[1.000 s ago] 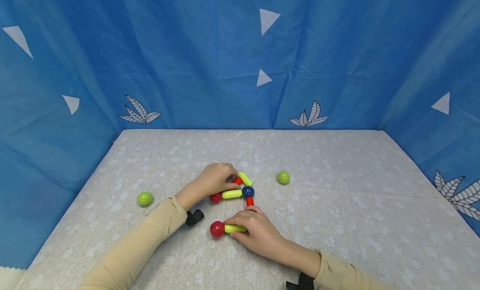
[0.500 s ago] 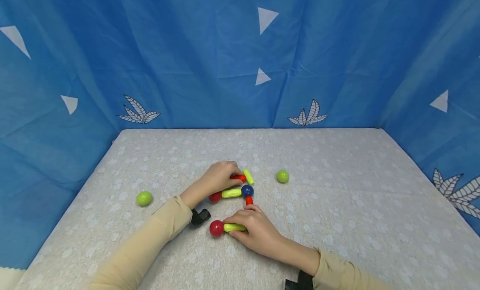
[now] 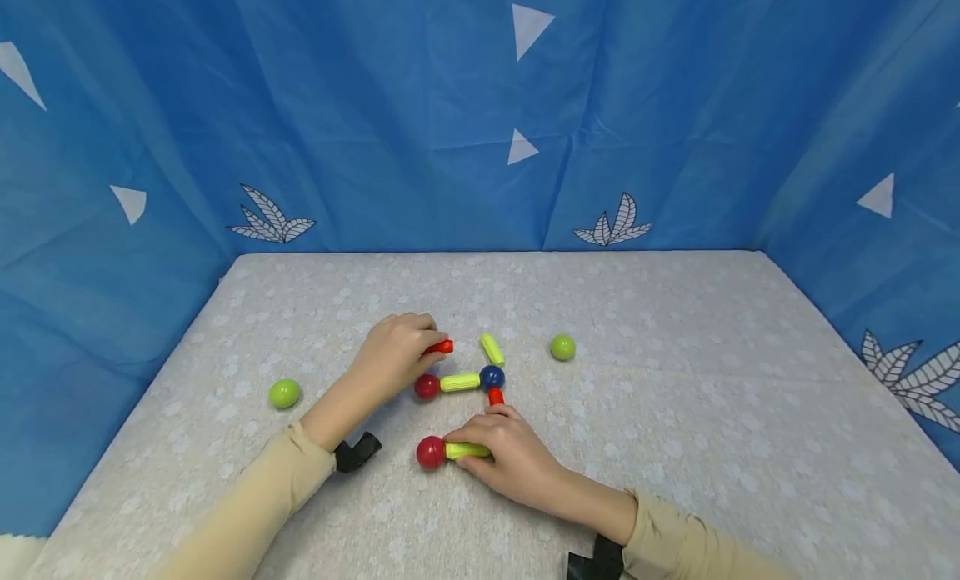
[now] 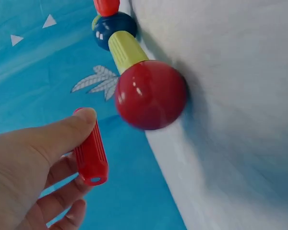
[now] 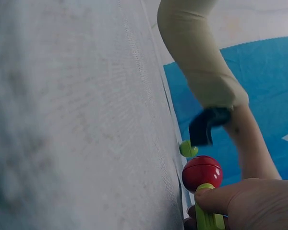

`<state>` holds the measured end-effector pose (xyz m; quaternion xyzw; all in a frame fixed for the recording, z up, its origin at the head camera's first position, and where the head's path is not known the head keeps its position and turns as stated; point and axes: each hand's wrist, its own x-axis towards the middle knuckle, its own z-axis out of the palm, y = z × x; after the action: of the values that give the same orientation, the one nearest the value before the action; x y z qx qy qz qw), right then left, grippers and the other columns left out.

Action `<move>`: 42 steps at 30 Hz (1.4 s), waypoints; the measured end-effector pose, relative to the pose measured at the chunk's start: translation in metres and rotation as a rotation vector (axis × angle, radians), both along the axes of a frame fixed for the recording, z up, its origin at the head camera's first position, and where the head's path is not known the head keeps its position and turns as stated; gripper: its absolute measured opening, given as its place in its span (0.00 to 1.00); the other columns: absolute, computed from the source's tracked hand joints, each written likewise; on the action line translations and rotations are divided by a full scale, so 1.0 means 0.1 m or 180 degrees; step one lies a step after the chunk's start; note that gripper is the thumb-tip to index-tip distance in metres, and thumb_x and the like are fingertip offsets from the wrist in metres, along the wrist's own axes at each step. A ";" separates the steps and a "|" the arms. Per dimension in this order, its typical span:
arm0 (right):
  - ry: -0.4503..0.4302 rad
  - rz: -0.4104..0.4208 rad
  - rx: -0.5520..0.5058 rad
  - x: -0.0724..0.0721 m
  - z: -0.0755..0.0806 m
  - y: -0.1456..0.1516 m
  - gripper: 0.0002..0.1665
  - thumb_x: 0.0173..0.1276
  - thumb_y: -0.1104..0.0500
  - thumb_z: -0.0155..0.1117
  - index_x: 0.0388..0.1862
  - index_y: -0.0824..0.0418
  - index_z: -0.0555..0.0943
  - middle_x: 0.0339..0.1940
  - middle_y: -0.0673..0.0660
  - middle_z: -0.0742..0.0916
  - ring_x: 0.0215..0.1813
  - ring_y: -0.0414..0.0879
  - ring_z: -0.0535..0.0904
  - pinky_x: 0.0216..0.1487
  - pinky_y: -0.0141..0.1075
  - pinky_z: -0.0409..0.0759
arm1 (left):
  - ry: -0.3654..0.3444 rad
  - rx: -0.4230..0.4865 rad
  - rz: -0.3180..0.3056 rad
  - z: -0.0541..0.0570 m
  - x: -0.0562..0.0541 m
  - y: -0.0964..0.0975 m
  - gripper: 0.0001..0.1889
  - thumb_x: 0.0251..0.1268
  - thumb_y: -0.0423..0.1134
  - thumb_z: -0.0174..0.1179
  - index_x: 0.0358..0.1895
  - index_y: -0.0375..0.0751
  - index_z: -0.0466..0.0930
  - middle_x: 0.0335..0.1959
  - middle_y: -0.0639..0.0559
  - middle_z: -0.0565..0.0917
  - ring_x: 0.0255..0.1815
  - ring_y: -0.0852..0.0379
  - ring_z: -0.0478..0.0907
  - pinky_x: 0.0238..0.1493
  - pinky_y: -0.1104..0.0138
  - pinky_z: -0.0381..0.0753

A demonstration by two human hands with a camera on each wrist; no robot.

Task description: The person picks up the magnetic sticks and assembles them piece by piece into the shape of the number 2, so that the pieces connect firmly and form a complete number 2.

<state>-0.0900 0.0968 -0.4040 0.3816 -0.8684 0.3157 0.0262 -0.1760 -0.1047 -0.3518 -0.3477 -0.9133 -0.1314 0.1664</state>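
My left hand (image 3: 397, 351) pinches a red ribbed building rod (image 4: 91, 155) between thumb and fingers, left of the joined pieces. On the table, a red ball (image 3: 427, 387), a yellow-green rod (image 3: 460, 382) and a dark blue ball (image 3: 492, 377) form a row. From the blue ball a short red rod (image 3: 496, 396) points toward my right hand (image 3: 517, 463), whose fingers hide its near end. That hand grips another yellow-green rod (image 3: 467, 451), with a larger-looking red ball (image 3: 431, 452) on its left end. Just behind the blue ball lies a further yellow-green rod (image 3: 492, 349).
One green ball (image 3: 562, 347) rests to the right of the pieces, and another green ball (image 3: 284, 393) to the left. A blue curtain (image 3: 450, 105) encloses the back and sides of the cloth-covered table (image 3: 712, 397). Black straps (image 3: 357, 452) sit at both wrists.
My left hand first shifts slightly right, then draws back to the left with the red rod, away from the blue ball and the rod behind it. My right hand keeps its grip in place.
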 end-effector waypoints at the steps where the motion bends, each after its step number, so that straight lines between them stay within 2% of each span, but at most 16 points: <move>1: -0.0012 0.0004 -0.0007 0.00 0.00 0.00 0.15 0.59 0.58 0.70 0.46 0.54 0.84 0.40 0.41 0.84 0.44 0.31 0.76 0.58 0.40 0.64 | 0.0046 -0.0011 0.0060 0.01 0.08 -0.07 0.11 0.49 0.37 0.72 0.36 0.40 0.87 0.30 0.52 0.80 0.30 0.55 0.76 0.34 0.61 0.76; 4: -0.0033 0.0005 0.0006 0.00 0.01 -0.01 0.15 0.60 0.58 0.70 0.47 0.54 0.84 0.40 0.41 0.84 0.44 0.32 0.76 0.58 0.40 0.64 | 0.0004 0.0063 0.0245 0.05 0.31 -0.28 0.13 0.45 0.36 0.74 0.38 0.39 0.87 0.31 0.51 0.81 0.32 0.53 0.78 0.37 0.59 0.77; 8: -0.0026 -0.0020 0.0020 0.00 0.02 0.00 0.16 0.59 0.58 0.70 0.47 0.54 0.84 0.40 0.42 0.84 0.44 0.33 0.76 0.58 0.41 0.63 | -0.0119 0.0238 0.0394 0.05 0.59 -0.45 0.13 0.42 0.34 0.75 0.36 0.40 0.87 0.30 0.53 0.81 0.29 0.55 0.77 0.33 0.61 0.78; 13: -0.0057 -0.0034 0.0013 0.00 0.02 0.01 0.16 0.60 0.59 0.69 0.48 0.54 0.84 0.40 0.42 0.84 0.45 0.34 0.76 0.59 0.42 0.63 | -0.0182 0.0362 0.0469 0.02 0.86 -0.51 0.13 0.40 0.34 0.76 0.34 0.42 0.87 0.28 0.57 0.80 0.26 0.61 0.75 0.28 0.66 0.76; 15: -0.0059 -0.0036 0.0001 0.00 0.02 0.01 0.16 0.60 0.59 0.69 0.48 0.54 0.84 0.40 0.43 0.84 0.45 0.34 0.76 0.59 0.42 0.63 | -0.0312 0.0456 0.0495 -0.01 0.95 -0.50 0.12 0.40 0.35 0.76 0.33 0.44 0.87 0.27 0.61 0.79 0.25 0.65 0.73 0.26 0.69 0.75; 17: -0.0062 -0.0042 -0.0022 -0.01 0.02 0.02 0.16 0.60 0.59 0.69 0.48 0.54 0.84 0.41 0.42 0.84 0.46 0.34 0.76 0.59 0.42 0.63 | -0.0542 0.0595 0.0507 -0.04 1.00 -0.49 0.11 0.42 0.36 0.76 0.32 0.47 0.87 0.27 0.65 0.78 0.25 0.67 0.71 0.26 0.70 0.74; 20: -0.0068 -0.0063 -0.0068 -0.02 0.01 0.02 0.16 0.59 0.59 0.70 0.48 0.54 0.84 0.41 0.42 0.84 0.46 0.34 0.76 0.59 0.42 0.62 | -0.0953 0.0798 0.0496 -0.11 1.02 -0.46 0.10 0.45 0.37 0.74 0.33 0.49 0.86 0.26 0.69 0.76 0.25 0.70 0.71 0.29 0.69 0.75; 25: -0.0063 -0.0096 -0.0090 -0.03 0.01 0.03 0.16 0.60 0.59 0.69 0.48 0.54 0.84 0.41 0.42 0.84 0.46 0.35 0.76 0.60 0.42 0.62 | -0.1548 0.1086 0.0427 -0.21 0.95 -0.43 0.08 0.50 0.35 0.71 0.34 0.48 0.84 0.26 0.67 0.79 0.27 0.69 0.74 0.31 0.69 0.76; 31: -0.0066 -0.0151 -0.0147 -0.05 0.01 0.03 0.15 0.60 0.59 0.69 0.47 0.54 0.84 0.41 0.43 0.84 0.46 0.35 0.76 0.59 0.43 0.63 | -0.2006 0.1254 0.0306 -0.25 0.89 -0.41 0.05 0.55 0.37 0.68 0.34 0.44 0.83 0.25 0.62 0.79 0.27 0.65 0.75 0.29 0.69 0.76; 42: -0.0066 -0.0279 -0.0267 -0.12 0.00 0.06 0.16 0.58 0.61 0.71 0.47 0.54 0.84 0.41 0.45 0.85 0.45 0.37 0.77 0.58 0.44 0.63 | -0.2900 0.1585 0.0202 -0.35 0.88 -0.31 0.09 0.59 0.40 0.64 0.36 0.37 0.81 0.26 0.56 0.80 0.24 0.59 0.76 0.26 0.69 0.76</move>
<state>-0.1018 0.1033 -0.4039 0.3384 -0.8705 0.3543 0.0469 -0.0878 -0.1358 -0.3863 -0.1772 -0.8442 -0.4777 -0.1665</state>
